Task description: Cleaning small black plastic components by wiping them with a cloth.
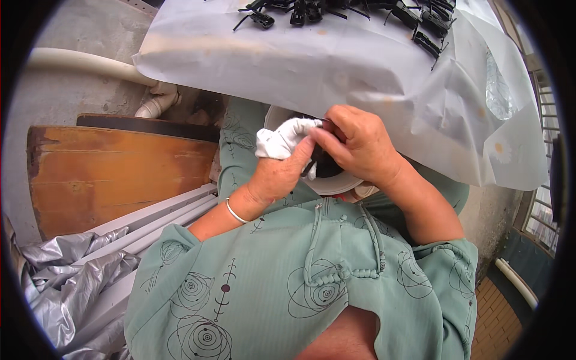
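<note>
My left hand [275, 171] is closed above a white bucket [337, 183] at my lap. White cloth [281, 138], perhaps part of a glove, covers its fingers, while the thumb is bare. From the other side my right hand [363, 141] meets it, with thumb and bent fingers pinched together. Between the fingertips of both hands shows a small black piece [324, 124], mostly hidden, so its kind is unclear. Dark material lies inside the bucket, below the hands.
Ahead stands a table under a whitish plastic cover [264, 66]; several small black parts with thin tails [313, 12] lie at its far side. At left are a worn orange-brown board [114, 174], white rails [162, 216], silver sheeting [66, 294] and a pipe [90, 63].
</note>
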